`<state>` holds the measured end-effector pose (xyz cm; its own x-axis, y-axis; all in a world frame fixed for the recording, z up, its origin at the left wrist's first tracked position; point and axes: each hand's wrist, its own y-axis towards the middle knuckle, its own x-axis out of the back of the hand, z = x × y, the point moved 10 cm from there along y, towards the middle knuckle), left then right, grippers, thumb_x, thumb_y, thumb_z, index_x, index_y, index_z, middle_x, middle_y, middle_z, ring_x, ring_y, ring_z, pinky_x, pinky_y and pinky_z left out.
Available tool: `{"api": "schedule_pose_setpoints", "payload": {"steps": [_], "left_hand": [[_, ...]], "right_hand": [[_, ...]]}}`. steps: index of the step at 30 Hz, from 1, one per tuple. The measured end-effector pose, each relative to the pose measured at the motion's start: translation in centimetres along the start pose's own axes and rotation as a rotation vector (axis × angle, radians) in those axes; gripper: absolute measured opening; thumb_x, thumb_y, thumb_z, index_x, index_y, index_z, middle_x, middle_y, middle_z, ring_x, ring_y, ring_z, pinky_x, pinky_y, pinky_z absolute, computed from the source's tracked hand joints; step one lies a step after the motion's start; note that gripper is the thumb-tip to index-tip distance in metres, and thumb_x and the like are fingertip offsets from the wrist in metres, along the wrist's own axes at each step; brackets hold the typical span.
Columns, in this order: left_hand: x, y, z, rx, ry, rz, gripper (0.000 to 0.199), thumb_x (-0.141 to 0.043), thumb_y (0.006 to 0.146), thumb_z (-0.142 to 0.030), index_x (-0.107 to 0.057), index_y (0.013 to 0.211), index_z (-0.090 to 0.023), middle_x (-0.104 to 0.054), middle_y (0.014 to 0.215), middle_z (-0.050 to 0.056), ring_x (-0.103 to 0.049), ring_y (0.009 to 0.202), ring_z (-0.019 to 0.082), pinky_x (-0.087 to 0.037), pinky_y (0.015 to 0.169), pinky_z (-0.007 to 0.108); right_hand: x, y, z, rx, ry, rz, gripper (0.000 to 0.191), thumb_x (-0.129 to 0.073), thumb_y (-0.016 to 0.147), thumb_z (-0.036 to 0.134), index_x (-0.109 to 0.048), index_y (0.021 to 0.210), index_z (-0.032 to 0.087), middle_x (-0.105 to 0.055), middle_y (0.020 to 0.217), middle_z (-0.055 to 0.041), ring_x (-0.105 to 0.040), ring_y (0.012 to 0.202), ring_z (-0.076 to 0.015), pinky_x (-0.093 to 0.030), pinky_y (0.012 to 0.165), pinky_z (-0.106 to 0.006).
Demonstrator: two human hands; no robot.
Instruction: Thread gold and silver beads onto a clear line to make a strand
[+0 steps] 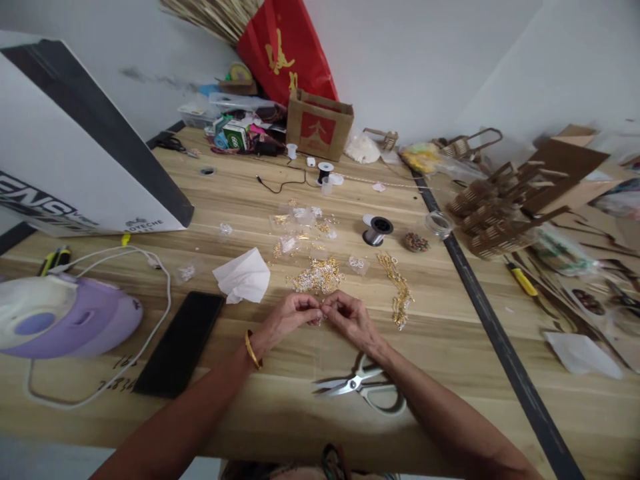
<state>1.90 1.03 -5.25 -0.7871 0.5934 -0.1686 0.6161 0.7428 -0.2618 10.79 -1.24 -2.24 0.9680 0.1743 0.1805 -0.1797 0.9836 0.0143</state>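
My left hand [295, 316] and my right hand [350, 319] meet fingertip to fingertip at the middle of the wooden table. Both are pinched around something too small to make out. Just beyond them lies a pile of gold and silver beads [320, 275]. Scissors [356, 385] with pale handles lie partly open beneath my right forearm. Gold chains [400, 293] rest to the right of the beads, and a white tissue [244, 275] is to the left. A clear bag of rings [357, 265] sits beyond my right hand.
A black phone [179, 343], a purple device [95, 317] with a white cable and a large box [90, 147] stand left. Wire spools [379, 230], a bead jar [417, 242] and small woven baskets [493, 207] are right. A paper bag [320, 125] stands behind.
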Motion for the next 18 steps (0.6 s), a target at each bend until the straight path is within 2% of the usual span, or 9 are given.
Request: {"api": "schedule_pose_setpoints", "payload": {"steps": [5,18], "left_hand": [[-0.24,-0.20,-0.52,-0.039,0.038,0.024,0.024,-0.067,0.073,-0.035,-0.064,0.072,-0.012,-0.062,0.064,0.001,-0.055,0.063,0.011,-0.044,0.065,0.024],[0.00,-0.31,-0.45,-0.001,0.036,-0.006,0.029,-0.074,0.064,-0.037,-0.063,0.069,-0.012,-0.062,0.062,0.000,-0.056,0.061,0.011,-0.046,0.065,0.025]], "right_hand": [[0.36,-0.01,0.22,0.002,-0.058,0.009,0.030,-0.050,0.087,0.044,-0.056,0.078,0.016,-0.044,0.058,0.0037,-0.035,0.052,-0.0094,-0.027,0.050,-0.022],[0.46,0.20,-0.30,-0.056,0.005,0.024,0.030,-0.049,0.087,0.046,-0.052,0.078,0.017,-0.040,0.054,0.0061,-0.032,0.046,-0.0078,-0.025,0.045,-0.021]]}}
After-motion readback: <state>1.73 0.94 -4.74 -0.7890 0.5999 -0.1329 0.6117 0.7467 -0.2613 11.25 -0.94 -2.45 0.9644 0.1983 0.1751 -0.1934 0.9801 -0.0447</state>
